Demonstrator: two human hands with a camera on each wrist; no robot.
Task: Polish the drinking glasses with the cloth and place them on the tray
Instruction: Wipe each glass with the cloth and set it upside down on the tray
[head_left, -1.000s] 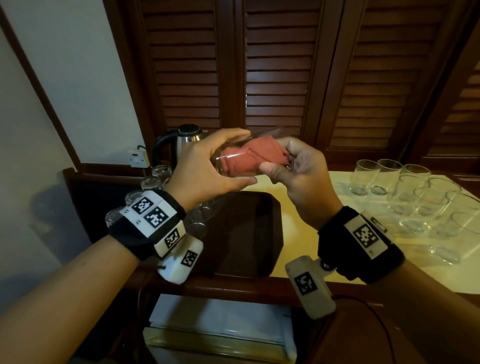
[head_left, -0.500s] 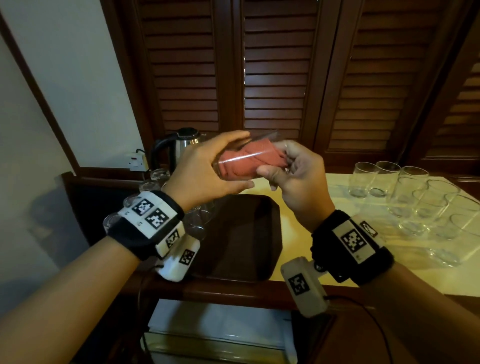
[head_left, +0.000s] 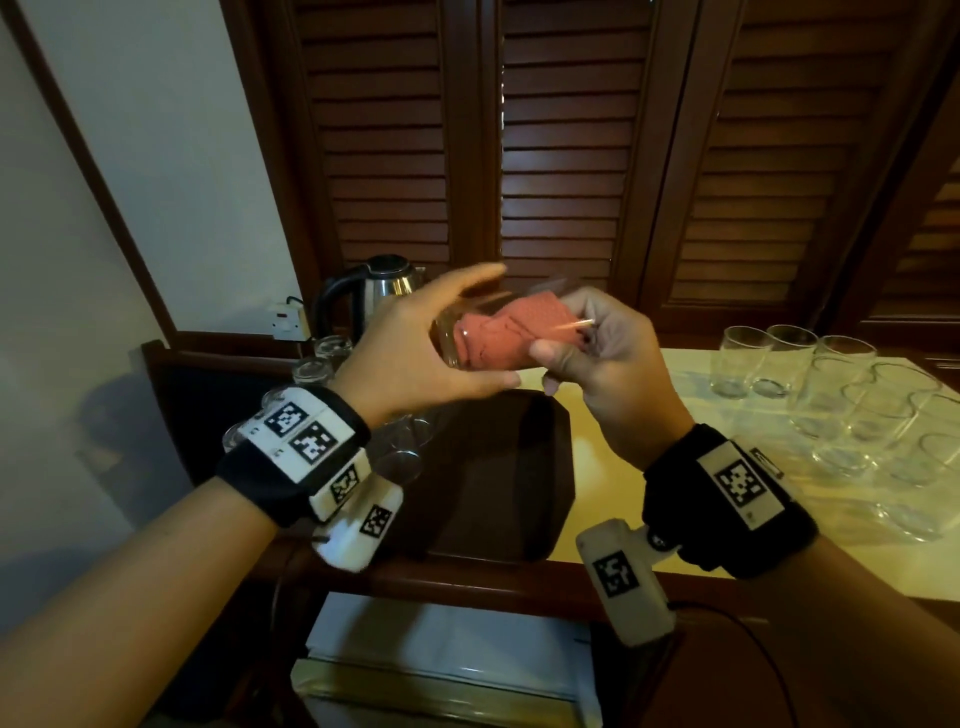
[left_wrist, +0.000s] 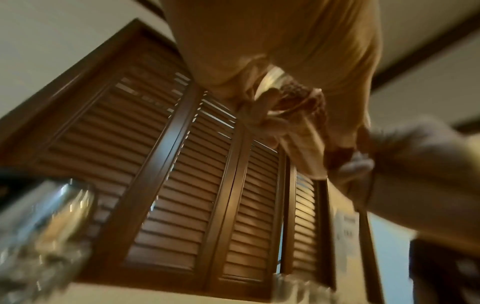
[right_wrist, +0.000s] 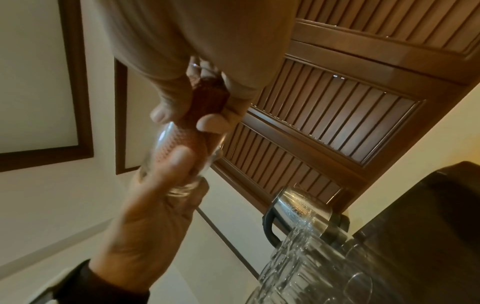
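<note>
A clear drinking glass (head_left: 448, 340) lies sideways in the air above the dark tray (head_left: 498, 467). My left hand (head_left: 410, 348) grips it round the base end. A red cloth (head_left: 511, 332) is stuffed into the glass's mouth, and my right hand (head_left: 608, 364) pinches the part that sticks out. In the right wrist view my thumb and fingers (right_wrist: 210, 121) hold the cloth (right_wrist: 210, 96) at the rim of the glass (right_wrist: 166, 152). The left wrist view is blurred; it shows the glass (left_wrist: 275, 80) and cloth (left_wrist: 296, 92) by my palm.
Several glasses (head_left: 332, 351) stand on the tray's left side, near my left wrist. Several more glasses (head_left: 831, 395) stand on the pale counter (head_left: 613, 462) at the right. A steel kettle (head_left: 387, 280) stands behind the tray, in front of louvred wooden doors (head_left: 561, 156).
My right hand has turned the cloth a little inside the glass. My left hand keeps the glass in nearly the same place above the tray.
</note>
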